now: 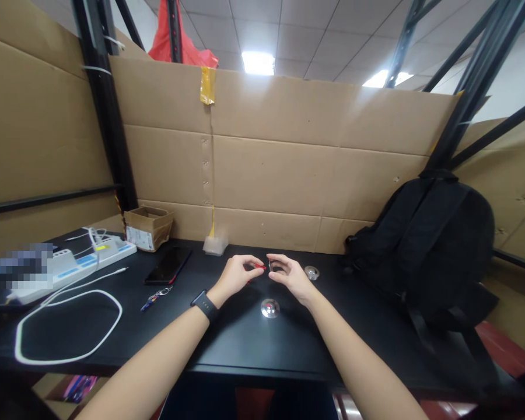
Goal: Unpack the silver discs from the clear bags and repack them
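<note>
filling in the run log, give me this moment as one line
left hand: pinching small red item | right hand: holding thin piece edge-on | nearer camera: shiny round piece on black table

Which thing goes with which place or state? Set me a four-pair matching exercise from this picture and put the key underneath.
Things
1. Small red item
2. Nearer round piece
3. Backpack
4. Watch

Places and states
A. Upright at the right of the picture
B. Strapped around a wrist
C. Silvery, lying on the black table
D. Between the fingers of the left hand

Pairs: 1-D, 2-C, 3-A, 4-B
</note>
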`<control>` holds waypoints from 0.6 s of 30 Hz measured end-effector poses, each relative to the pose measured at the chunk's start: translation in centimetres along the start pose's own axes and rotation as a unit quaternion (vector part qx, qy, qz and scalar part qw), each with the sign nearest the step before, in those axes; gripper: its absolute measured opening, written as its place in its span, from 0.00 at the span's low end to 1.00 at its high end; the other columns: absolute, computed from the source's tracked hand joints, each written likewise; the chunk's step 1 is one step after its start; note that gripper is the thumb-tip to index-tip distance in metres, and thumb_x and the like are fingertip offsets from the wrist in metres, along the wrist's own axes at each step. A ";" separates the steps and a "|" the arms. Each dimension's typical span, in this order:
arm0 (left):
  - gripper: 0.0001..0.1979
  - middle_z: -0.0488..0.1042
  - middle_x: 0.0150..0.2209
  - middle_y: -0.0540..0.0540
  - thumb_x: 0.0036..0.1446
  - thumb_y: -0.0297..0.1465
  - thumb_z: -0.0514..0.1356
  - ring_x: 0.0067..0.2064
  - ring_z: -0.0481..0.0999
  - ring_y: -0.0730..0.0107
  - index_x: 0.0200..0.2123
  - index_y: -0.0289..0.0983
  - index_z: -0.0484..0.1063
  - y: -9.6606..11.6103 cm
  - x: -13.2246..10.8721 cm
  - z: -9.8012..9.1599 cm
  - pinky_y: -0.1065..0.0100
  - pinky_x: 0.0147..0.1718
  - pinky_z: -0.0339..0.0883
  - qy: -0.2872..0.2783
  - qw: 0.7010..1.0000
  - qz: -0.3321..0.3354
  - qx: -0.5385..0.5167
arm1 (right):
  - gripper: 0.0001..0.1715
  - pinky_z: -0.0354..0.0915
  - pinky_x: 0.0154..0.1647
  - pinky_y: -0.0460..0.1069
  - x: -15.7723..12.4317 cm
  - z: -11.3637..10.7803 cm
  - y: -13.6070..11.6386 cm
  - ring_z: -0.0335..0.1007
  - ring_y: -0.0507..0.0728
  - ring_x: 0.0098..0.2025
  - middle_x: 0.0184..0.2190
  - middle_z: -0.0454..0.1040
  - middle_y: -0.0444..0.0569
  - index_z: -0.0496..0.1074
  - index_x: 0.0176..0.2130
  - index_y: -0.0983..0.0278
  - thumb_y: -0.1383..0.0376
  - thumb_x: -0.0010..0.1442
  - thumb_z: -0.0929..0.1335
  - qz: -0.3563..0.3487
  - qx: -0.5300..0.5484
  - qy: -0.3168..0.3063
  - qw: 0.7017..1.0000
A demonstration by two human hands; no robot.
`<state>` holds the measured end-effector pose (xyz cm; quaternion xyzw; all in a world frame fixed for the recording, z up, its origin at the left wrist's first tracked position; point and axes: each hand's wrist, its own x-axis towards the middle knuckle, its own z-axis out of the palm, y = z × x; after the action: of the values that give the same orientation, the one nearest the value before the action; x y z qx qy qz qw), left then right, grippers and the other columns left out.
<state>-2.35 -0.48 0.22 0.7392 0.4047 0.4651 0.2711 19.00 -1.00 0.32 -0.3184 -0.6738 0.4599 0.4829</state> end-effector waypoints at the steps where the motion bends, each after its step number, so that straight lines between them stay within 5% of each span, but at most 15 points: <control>1: 0.11 0.83 0.36 0.45 0.53 0.38 0.66 0.37 0.81 0.63 0.37 0.39 0.82 0.0 0.0 0.2 0.67 0.39 0.72 0.000 1.000 0.001 -0.007 | 0.31 0.69 0.51 0.55 0.0 0.2 0.0 0.69 0.59 0.52 0.51 0.74 0.51 0.74 0.53 0.58 0.64 0.48 0.78 0.002 0.008 0.001 1.000; 18: 0.10 0.83 0.36 0.43 0.52 0.37 0.67 0.38 0.81 0.61 0.35 0.37 0.82 -0.4 -0.1 1.4 0.65 0.40 0.72 -0.010 0.996 -0.012 -0.089 | 0.32 0.69 0.52 0.56 -0.2 0.9 -0.1 0.71 0.61 0.55 0.52 0.74 0.51 0.73 0.50 0.58 0.65 0.45 0.79 -0.016 0.040 -0.014 0.999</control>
<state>-1.25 -0.36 -0.70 0.7119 0.3675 0.4889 0.3452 18.21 -1.49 0.28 -0.2813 -0.6667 0.4827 0.4933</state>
